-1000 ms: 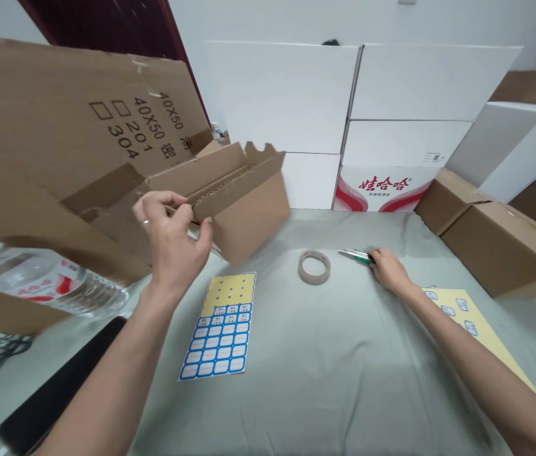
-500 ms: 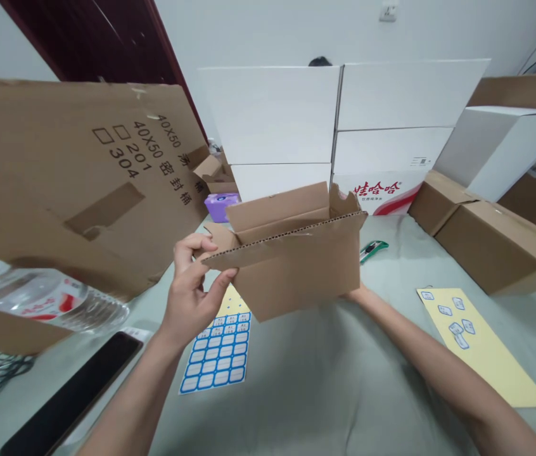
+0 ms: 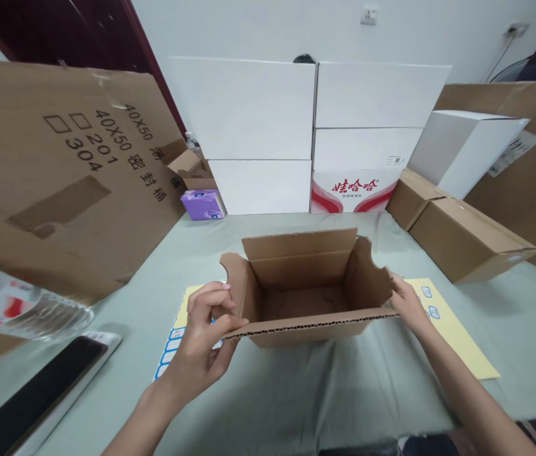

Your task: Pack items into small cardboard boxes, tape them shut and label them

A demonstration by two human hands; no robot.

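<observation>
A small brown cardboard box [image 3: 306, 332] with its top flaps raised faces me, and its hollow inside shows. My left hand [image 3: 206, 335] pinches the near flap at its left corner between thumb and fingers. At the right end my right hand [image 3: 408, 303] grips the box by its side flap; some of its fingers are hidden behind the cardboard. Partly behind my left hand lies a sheet of blue-framed labels [image 3: 172, 348]. Beyond my right hand is a yellow sheet [image 3: 462, 345] with several small labels stuck on it.
A clear water bottle [image 3: 25, 304] and a black phone [image 3: 44, 392] lie at the left, before a large carton [image 3: 59, 171]. White carton panels [image 3: 258, 114] stand at the back, beside a purple pack [image 3: 203, 205]. A closed brown box [image 3: 472, 237] lies at the right.
The cardboard box has come down and tipped toward me, so its inside now shows. My right hand has moved from beneath it to its right end. The view has shifted slightly right.
</observation>
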